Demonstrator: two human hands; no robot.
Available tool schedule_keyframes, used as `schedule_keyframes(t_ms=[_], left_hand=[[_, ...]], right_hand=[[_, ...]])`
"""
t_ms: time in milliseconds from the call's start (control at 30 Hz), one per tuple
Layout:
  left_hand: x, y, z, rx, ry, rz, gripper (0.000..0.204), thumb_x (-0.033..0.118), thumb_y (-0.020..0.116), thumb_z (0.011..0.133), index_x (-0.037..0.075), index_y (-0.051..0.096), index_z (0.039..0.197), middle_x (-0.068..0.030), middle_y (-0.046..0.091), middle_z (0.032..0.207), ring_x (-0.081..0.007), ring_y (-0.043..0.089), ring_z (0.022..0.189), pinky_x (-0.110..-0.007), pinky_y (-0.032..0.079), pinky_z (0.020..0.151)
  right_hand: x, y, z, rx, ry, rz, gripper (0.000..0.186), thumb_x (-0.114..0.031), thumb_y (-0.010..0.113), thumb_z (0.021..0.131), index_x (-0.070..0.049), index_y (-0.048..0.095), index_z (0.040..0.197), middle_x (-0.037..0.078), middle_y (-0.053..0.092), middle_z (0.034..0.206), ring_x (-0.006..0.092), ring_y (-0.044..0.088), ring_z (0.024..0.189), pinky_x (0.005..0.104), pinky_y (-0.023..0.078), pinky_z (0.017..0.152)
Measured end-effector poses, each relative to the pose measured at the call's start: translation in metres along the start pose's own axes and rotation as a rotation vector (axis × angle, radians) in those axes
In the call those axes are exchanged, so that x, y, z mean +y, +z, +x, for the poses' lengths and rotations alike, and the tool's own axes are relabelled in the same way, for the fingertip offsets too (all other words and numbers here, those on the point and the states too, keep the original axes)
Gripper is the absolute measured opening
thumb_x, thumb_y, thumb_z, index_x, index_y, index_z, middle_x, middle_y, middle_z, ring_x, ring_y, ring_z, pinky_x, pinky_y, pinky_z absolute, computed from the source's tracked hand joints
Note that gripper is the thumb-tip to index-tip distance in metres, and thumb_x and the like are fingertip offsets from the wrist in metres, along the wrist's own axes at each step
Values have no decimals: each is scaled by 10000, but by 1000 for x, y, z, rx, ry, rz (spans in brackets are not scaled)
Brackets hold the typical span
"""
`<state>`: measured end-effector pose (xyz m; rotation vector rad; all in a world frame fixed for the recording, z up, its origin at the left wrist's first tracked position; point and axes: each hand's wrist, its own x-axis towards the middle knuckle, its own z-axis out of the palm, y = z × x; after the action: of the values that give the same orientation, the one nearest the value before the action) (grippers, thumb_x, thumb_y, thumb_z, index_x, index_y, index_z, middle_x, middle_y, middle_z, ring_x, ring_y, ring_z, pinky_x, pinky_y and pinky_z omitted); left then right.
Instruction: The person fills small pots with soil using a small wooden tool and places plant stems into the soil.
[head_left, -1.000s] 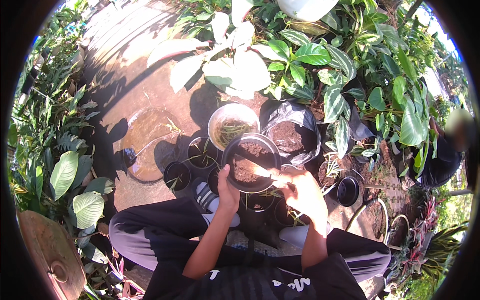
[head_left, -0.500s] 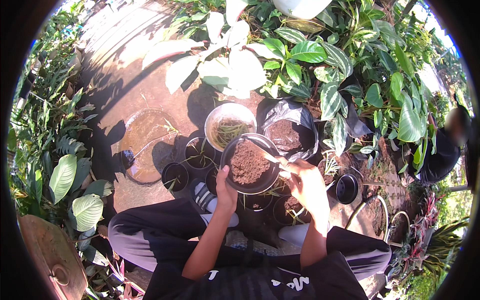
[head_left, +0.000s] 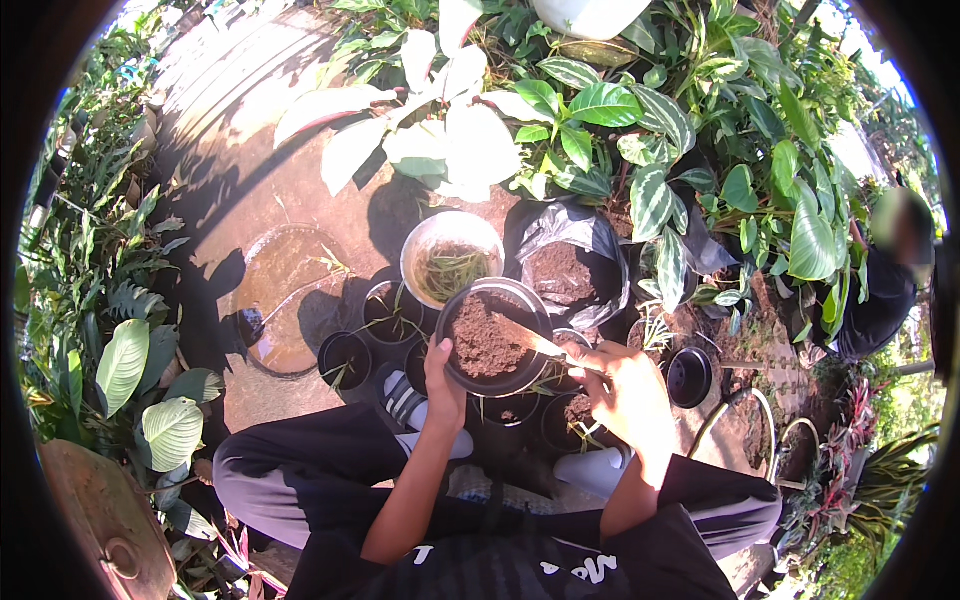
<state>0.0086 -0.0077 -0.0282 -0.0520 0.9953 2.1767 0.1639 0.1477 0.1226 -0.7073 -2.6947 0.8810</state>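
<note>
My left hand [head_left: 446, 384] grips the near left side of a round black pot [head_left: 540, 318], its thumb at the rim. Brown soil [head_left: 482, 338] lies loose inside, held up over several smaller pots. With closed fingers, my right hand [head_left: 618, 388] holds a light wooden stick-like tool [head_left: 530, 338]; its far end is pushed into the soil, so its full shape is hidden. Just beyond the pot stands a white bucket [head_left: 412, 250] with cut green plant pieces [head_left: 452, 272] inside. Right of it, an opened black plastic bag [head_left: 612, 240] contains more soil [head_left: 570, 272].
Small black pots with thin-leaved seedlings [head_left: 345, 360] stand around my feet. An empty black pot [head_left: 690, 377] and a bent hose [head_left: 705, 432] lie to the right. A round wet lid-like disc [head_left: 285, 300] is at left. Leafy plants border both sides; another person [head_left: 880, 300] is at far right.
The wooden tool has shifted toward the soil's right part and tilts more into it. My right hand has moved slightly right and down; the pot has moved slightly left.
</note>
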Motion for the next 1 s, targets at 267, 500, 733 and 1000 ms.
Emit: schedule_keyframes(t_ms=[267,500,733,1000], left_hand=[[0,1,-1,-29,-29,35,547,381,497,957,9,468,1357,-112,561,1312,-221,530,1225,-373,381,1059],[5,5,-3,54,-8,-8,553,390,515,957,-7,484,1341,-122,560,1324,-229,527,1230,-382,367,1070],[9,5,4,170,92,-40,539,417,436,978,19,496,1336,-91,585,1300,-232,546,1203,-393,384,1053],[30,2,10,333,252,-138,519,438,499,948,48,523,1290,-79,581,1277,-235,544,1190,-394,400,1029]], right_hand=[[-1,30,9,-35,-24,-19,452,6,640,762,-160,702,1178,113,663,745,308,662,637,374,532,636],[0,35,12,71,17,-30,364,-14,644,798,-127,710,1139,110,671,810,299,667,685,376,529,635],[14,30,15,-3,8,167,291,-10,657,819,-54,708,1102,141,713,940,264,700,777,340,537,691],[122,35,34,52,295,524,196,-179,585,935,-22,686,874,-32,549,611,39,441,474,225,337,443]])
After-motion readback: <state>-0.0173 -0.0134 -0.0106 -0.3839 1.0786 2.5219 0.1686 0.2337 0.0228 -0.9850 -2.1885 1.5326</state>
